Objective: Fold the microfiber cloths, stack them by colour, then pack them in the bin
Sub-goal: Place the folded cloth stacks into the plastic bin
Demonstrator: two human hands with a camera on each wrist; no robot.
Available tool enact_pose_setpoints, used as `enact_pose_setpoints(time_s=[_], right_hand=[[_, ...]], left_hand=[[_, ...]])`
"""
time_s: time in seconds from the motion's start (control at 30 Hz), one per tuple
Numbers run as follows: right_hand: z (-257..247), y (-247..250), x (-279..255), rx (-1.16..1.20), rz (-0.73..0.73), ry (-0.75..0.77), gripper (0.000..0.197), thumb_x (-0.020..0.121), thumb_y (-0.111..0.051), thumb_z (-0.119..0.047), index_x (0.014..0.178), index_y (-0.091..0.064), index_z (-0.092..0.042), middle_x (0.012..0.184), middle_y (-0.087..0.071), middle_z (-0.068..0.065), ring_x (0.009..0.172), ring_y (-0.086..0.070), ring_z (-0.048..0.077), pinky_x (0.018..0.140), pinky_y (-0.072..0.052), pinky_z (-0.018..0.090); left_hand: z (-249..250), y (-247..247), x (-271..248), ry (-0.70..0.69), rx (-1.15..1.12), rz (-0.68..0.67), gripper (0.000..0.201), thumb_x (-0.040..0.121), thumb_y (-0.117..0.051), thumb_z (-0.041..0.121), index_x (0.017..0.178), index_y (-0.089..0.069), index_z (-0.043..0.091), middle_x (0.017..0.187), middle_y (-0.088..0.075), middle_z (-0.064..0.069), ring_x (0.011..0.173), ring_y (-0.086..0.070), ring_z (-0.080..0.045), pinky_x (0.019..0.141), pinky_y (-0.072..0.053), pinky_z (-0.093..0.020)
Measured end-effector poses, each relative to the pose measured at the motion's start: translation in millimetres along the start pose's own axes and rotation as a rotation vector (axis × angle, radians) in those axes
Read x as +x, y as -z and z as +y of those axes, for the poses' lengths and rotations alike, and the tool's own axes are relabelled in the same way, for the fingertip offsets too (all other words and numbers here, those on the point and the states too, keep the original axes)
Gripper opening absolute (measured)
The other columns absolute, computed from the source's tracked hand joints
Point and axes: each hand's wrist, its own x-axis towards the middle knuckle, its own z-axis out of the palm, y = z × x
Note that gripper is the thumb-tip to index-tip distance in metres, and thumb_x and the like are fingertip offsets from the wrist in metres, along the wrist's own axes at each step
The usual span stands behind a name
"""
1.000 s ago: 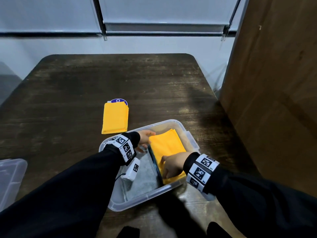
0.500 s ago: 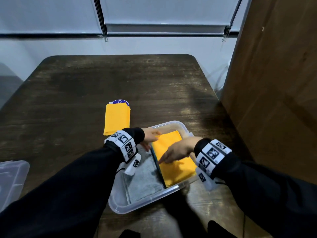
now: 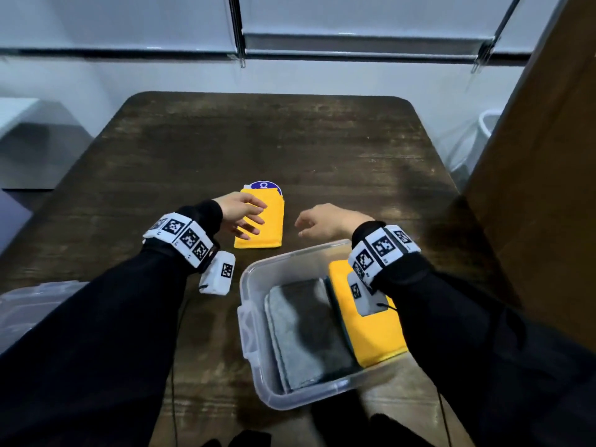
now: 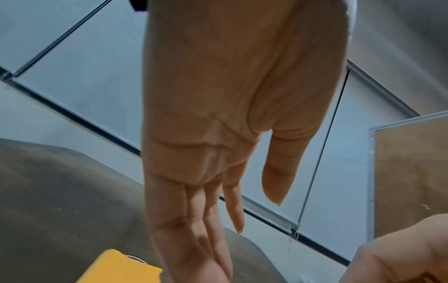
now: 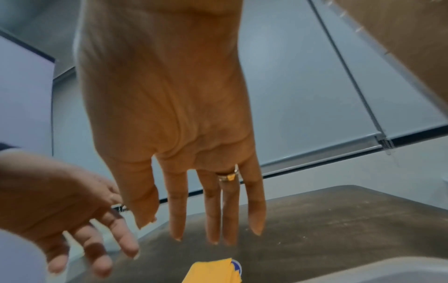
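Two folded yellow cloths point(image 3: 261, 221), flat, neat, beside bin point(image 3: 254, 321)

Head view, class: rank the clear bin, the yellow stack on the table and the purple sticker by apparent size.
1. clear bin, though nearest the camera
2. yellow stack
3. purple sticker, partly hidden under the stack

Folded yellow cloth stack point(image 3: 263, 222) on the table; grey cloths point(image 3: 309, 330) and yellow cloth point(image 3: 377, 333) side by side in the clear bin point(image 3: 250, 321)

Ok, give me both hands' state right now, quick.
Left hand: open, fingers spread above the folded yellow cloth on the table, holding nothing.
Right hand: open, fingers relaxed, holding nothing, beyond the bin.
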Motion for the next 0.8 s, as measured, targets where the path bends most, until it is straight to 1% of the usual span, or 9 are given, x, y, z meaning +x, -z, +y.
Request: enact_pose_setpoints(time_s=[0.1, 0.23, 0.33, 0.4, 0.47, 0.53, 0.6, 0.7, 0.8], right_hand=[[-14, -11, 32, 0.004, -0.035, -0.019, 0.042, 0.098, -0.046, -0.026, 0.139, -0.049, -0.018, 0.141, -0.049, 0.009, 0.127, -0.048, 0.026, 0.100, -0.041, 0.032], [-27, -14, 73, 0.140, -0.111, -0.114, 0.044, 0.097, -0.042, -0.023, 0.139, -0.045, -0.011, 0.144, -0.045, 0.011, 0.124, -0.048, 0.028, 0.101, -0.044, 0.037], [-36, -8, 95, 0.513, -0.146, -0.204, 0.048, 0.100, -0.045, -0.024, 0.144, -0.037, -0.006, 0.146, -0.040, 0.010, 0.126, -0.047, 0.031, 0.104, -0.044, 0.042], [-39, -6, 111, 0.811, -0.152, -0.322, 0.055, 0.099, -0.049, -0.024, 0.147, -0.030, -0.005, 0.145, -0.039, 0.018, 0.122, -0.048, 0.034, 0.102, -0.045, 0.048], [-37, -10, 122, 0.880, -0.157, -0.390, 0.061, 0.098, -0.052, -0.027, 0.148, -0.027, -0.005, 0.141, -0.043, 0.023, 0.123, -0.049, 0.038, 0.101, -0.044, 0.052], [-35, -17, 132, 0.713, -0.188, -0.408, 0.058, 0.098, -0.050, -0.030, 0.146, -0.032, -0.005, 0.140, -0.045, 0.021, 0.122, -0.050, 0.037, 0.101, -0.046, 0.050], [-32, -26, 137, 0.504, -0.212, -0.382, 0.052, 0.099, -0.046, -0.031, 0.143, -0.039, -0.004, 0.143, -0.044, 0.018, 0.123, -0.050, 0.035, 0.098, -0.047, 0.044], [-26, -38, 145, 0.387, -0.243, -0.341, 0.046, 0.099, -0.043, -0.028, 0.138, -0.044, -0.003, 0.145, -0.043, 0.017, 0.126, -0.046, 0.033, 0.099, -0.044, 0.042], [-19, -44, 151, 0.453, -0.237, -0.349, 0.050, 0.099, -0.041, -0.025, 0.145, -0.036, -0.006, 0.149, -0.037, 0.014, 0.133, -0.040, 0.031, 0.103, -0.040, 0.041]], left_hand=[[-11, 19, 11, 0.009, -0.050, 0.067, 0.016, 0.099, -0.044, 0.014, 0.112, -0.053, 0.014, 0.100, -0.062, -0.011, 0.083, -0.062, -0.024, 0.066, -0.051, -0.035], [-28, 36, 39, 0.086, -0.177, 0.167, 0.013, 0.097, -0.047, 0.010, 0.105, -0.057, 0.010, 0.091, -0.059, -0.010, 0.075, -0.058, -0.019, 0.077, -0.053, -0.037], [-38, 40, 60, 0.182, -0.273, 0.243, 0.012, 0.095, -0.049, 0.009, 0.105, -0.054, 0.007, 0.079, -0.051, -0.009, 0.069, -0.051, -0.017, 0.070, -0.051, -0.036], [-46, 42, 76, 0.231, -0.289, 0.290, 0.029, 0.094, -0.050, 0.008, 0.122, -0.048, 0.003, 0.077, -0.047, -0.008, 0.074, -0.051, -0.019, 0.071, -0.049, -0.034], [-52, 40, 88, 0.257, -0.269, 0.298, 0.045, 0.093, -0.051, 0.008, 0.135, -0.038, 0.001, 0.084, -0.050, -0.010, 0.088, -0.047, -0.023, 0.074, -0.045, -0.033], [-57, 39, 102, 0.299, -0.221, 0.278, 0.050, 0.093, -0.052, 0.011, 0.138, -0.033, 0.002, 0.116, -0.054, -0.019, 0.100, -0.048, -0.026, 0.076, -0.044, -0.034], [-63, 37, 115, 0.342, -0.166, 0.261, 0.056, 0.093, -0.055, 0.015, 0.140, -0.029, 0.002, 0.138, -0.041, -0.022, 0.118, -0.048, -0.034, 0.082, -0.046, -0.038], [-74, 31, 134, 0.388, -0.117, 0.239, 0.070, 0.089, -0.062, 0.025, 0.144, -0.024, 0.002, 0.142, -0.037, -0.022, 0.123, -0.046, -0.039, 0.093, -0.047, -0.040], [-82, 25, 150, 0.413, -0.096, 0.218, 0.084, 0.083, -0.069, 0.039, 0.142, -0.026, -0.001, 0.140, -0.041, -0.023, 0.124, -0.048, -0.037, 0.100, -0.045, -0.042]])
